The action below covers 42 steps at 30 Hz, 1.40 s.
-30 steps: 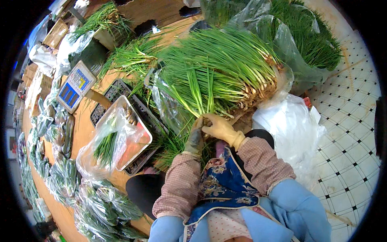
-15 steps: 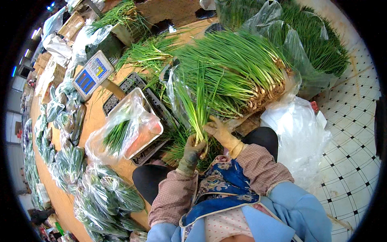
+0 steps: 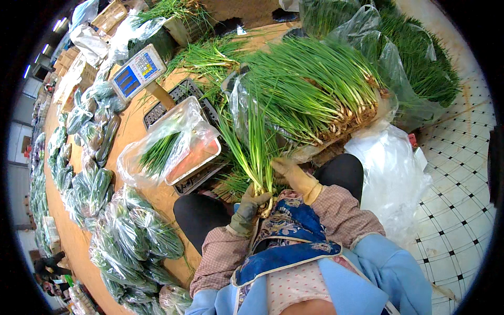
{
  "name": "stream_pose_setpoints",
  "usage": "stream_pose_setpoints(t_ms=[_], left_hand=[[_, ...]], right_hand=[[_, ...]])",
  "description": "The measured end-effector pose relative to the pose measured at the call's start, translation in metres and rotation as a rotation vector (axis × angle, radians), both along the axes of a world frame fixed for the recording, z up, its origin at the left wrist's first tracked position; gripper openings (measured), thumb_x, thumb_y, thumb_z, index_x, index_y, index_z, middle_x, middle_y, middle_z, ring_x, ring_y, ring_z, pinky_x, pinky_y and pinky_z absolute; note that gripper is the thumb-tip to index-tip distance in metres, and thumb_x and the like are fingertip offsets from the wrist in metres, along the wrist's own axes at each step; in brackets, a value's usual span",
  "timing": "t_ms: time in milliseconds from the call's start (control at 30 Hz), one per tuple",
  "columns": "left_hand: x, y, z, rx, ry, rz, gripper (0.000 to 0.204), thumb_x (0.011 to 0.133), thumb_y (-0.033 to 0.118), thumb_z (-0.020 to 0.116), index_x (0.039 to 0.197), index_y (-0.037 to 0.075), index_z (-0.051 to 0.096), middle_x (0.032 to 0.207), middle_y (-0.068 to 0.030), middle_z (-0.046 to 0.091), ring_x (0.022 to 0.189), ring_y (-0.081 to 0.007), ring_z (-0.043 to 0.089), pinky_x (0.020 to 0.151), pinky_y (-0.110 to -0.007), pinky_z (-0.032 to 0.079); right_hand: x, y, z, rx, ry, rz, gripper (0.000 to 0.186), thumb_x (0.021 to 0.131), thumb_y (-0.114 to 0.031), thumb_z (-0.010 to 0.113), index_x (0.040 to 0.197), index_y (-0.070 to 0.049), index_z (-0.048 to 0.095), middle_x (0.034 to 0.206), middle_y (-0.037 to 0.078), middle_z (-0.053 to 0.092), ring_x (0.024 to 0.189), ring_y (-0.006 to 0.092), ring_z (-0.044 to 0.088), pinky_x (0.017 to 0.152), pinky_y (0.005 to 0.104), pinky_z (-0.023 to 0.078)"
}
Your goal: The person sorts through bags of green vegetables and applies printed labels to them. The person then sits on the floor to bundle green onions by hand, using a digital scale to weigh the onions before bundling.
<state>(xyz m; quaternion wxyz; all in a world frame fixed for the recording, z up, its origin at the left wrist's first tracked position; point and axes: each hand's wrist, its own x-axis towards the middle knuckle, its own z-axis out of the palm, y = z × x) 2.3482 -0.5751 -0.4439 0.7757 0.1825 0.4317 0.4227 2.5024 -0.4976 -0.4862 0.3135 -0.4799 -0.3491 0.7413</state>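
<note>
A small bunch of green onions (image 3: 256,152) stands leaf-end up in front of my lap, its pale root ends at the bottom. My left hand (image 3: 249,209), in a dirty greyish-green glove, is closed around the bunch just above the roots. My right hand (image 3: 296,178), in a yellowish glove, is beside the right edge of the stalks, fingers bent and drawn together; what they pinch, if anything, is hidden. Just beyond lies a large pile of green onions (image 3: 315,89) on plastic, roots toward the right.
Left of my knees, a white tray (image 3: 214,152) holds bagged green onions beside a scale display (image 3: 137,72). Several filled clear bags (image 3: 131,241) lie farther left. White plastic bags (image 3: 386,173) are at my right on the tiled floor (image 3: 446,220). More greens (image 3: 415,63) stand behind.
My left hand has lowered slightly with the bunch, whose leaves now spread wider. My right hand has moved slightly right and down, its fingers more drawn in. The view has shifted a little.
</note>
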Motion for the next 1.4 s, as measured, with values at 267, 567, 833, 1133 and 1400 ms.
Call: stream_pose_setpoints(t_ms=[267, 567, 833, 1133, 1400], left_hand=[[-0.009, -0.010, -0.032, -0.050, -0.204, 0.060, 0.039, 0.077, 0.000, 0.051, 0.115, 0.000, 0.043, 0.073, -0.0100, 0.058, 0.045, -0.0131, 0.049, 0.037, -0.023, 0.040], [-0.030, -0.014, -0.034, -0.058, 0.047, 0.070, 0.037, 0.077, 0.001, 0.053, 0.113, 0.005, 0.045, 0.080, -0.0138, 0.059, 0.049, -0.0152, 0.052, 0.049, -0.022, 0.045], [-0.020, -0.015, -0.038, 0.316, 1.462, -0.232, 0.046, 0.072, 0.017, 0.060, 0.114, 0.007, 0.044, 0.083, -0.0183, 0.056, 0.075, -0.0347, 0.055, 0.062, -0.037, 0.045], [-0.023, -0.017, -0.049, 0.073, 0.287, 0.129, 0.022, 0.085, 0.009, 0.045, 0.107, 0.002, 0.046, 0.075, -0.0052, 0.056, 0.061, -0.0109, 0.054, 0.051, -0.022, 0.044], [-0.023, -0.014, -0.056, 0.023, -0.067, 0.197, 0.020, 0.087, 0.011, 0.044, 0.104, 0.003, 0.047, 0.085, -0.0092, 0.059, 0.067, -0.0144, 0.059, 0.051, -0.024, 0.050]], right_hand=[[-0.003, -0.028, 0.007, 0.156, -0.083, -0.022, 0.019, 0.080, -0.018, 0.058, 0.090, -0.002, 0.056, 0.080, 0.004, 0.059, 0.067, 0.0124, 0.056, 0.056, 0.0242, 0.046], [0.042, -0.010, -0.006, 0.475, -0.387, -0.370, 0.017, 0.082, -0.016, 0.053, 0.096, -0.005, 0.053, 0.089, 0.005, 0.056, 0.080, 0.0147, 0.055, 0.070, 0.0328, 0.045], [-0.033, -0.031, -0.014, 0.351, -0.704, 0.248, 0.051, 0.074, -0.032, 0.062, 0.108, 0.003, 0.049, 0.094, 0.014, 0.060, 0.083, 0.0214, 0.057, 0.074, 0.0292, 0.044], [-0.039, -0.031, -0.026, -0.179, 0.329, -0.195, 0.025, 0.083, -0.011, 0.051, 0.103, 0.004, 0.050, 0.086, 0.010, 0.056, 0.078, 0.0204, 0.056, 0.073, 0.0329, 0.048], [-0.027, -0.029, -0.013, -0.204, 0.425, -0.084, 0.038, 0.084, -0.021, 0.052, 0.113, 0.002, 0.043, 0.091, 0.012, 0.054, 0.084, 0.0232, 0.055, 0.074, 0.0385, 0.049]])
